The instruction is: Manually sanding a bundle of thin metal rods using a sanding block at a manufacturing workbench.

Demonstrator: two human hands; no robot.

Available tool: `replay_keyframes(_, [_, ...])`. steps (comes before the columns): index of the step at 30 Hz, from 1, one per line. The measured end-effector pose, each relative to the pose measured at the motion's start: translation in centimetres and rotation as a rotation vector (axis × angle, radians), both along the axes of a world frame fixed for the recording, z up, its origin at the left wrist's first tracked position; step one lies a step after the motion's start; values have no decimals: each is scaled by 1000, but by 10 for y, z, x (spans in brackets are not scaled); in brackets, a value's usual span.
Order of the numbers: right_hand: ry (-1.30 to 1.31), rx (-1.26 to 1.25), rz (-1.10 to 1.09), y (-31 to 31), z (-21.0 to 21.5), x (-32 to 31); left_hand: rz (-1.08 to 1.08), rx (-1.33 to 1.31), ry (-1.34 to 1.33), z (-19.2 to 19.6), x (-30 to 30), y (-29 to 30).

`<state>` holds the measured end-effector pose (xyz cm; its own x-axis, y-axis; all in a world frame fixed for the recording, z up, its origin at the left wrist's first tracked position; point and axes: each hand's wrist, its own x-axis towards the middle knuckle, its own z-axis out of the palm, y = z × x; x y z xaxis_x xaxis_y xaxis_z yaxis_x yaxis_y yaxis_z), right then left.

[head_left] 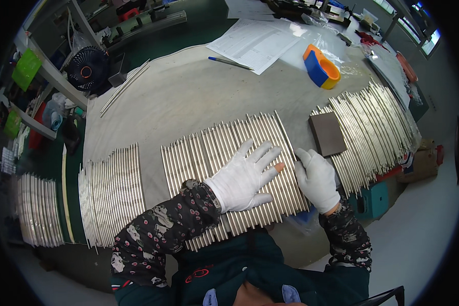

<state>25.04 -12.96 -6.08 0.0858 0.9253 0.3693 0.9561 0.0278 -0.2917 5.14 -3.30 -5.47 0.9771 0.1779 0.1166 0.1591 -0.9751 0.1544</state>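
Grey worktable (188, 97) carries rows of metal rods; left hand (245, 178) lies flat, fingers spread, steadying the middle rod row (209, 148), while right hand (317, 178) pinches its edge rod (285, 133), beside a dark block (327, 133).

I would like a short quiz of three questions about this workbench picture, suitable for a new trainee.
1. True or false: the left hand lies flat, fingers spread, on the middle batch of metal rods.
2. Multiple choice: what rests on the right batch of rods? A) a pen B) a dark rectangular block C) a fan
3. Fill the gap: the right hand is at the ______ edge of the middle batch.

Key:
1. True.
2. B, the dark rectangular block.
3. Right; its fingertips touch the outermost rod there, though a grip cannot be told.
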Motion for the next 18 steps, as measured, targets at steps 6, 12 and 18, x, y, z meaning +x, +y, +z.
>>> replay_keyframes(6, [91,-42,103,-6,5,6,-28,-30,17,1,-9,4])
replay_keyframes(12, [151,-178,200,-45,20,8,199,-94,-134,10,0,80])
replay_keyframes(18, [76,-238,286,-57,4,17,227,-96,92,-6,18,109])
